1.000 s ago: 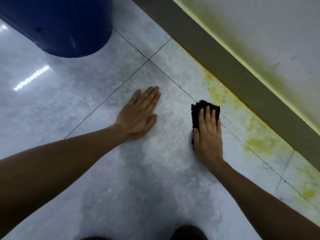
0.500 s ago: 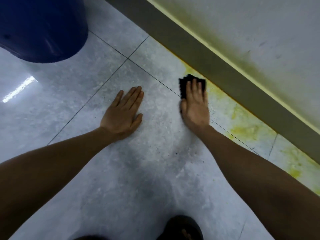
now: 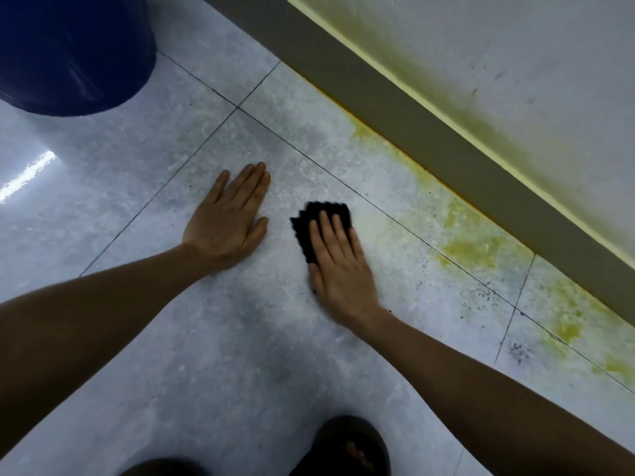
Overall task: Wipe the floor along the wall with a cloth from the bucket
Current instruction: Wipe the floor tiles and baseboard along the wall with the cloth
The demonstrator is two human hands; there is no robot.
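Pale grey speckled floor tiles (image 3: 213, 355) meet a grey skirting strip (image 3: 429, 125) under a yellow-stained white wall (image 3: 481, 46). Right hand (image 3: 340, 266): grip released, fingers flat, pressing a small black cloth (image 3: 309, 231) onto the tile. Compared with half a second ago, cloth and hand have moved back from the yellow stain (image 3: 470, 249) toward the left hand (image 3: 226, 225), which stays flat and open on the floor. Dark blue round bucket (image 3: 68, 53) stands at upper left.

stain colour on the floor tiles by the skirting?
Yellow-green stain, patchy, along the grey skirting board; head view.
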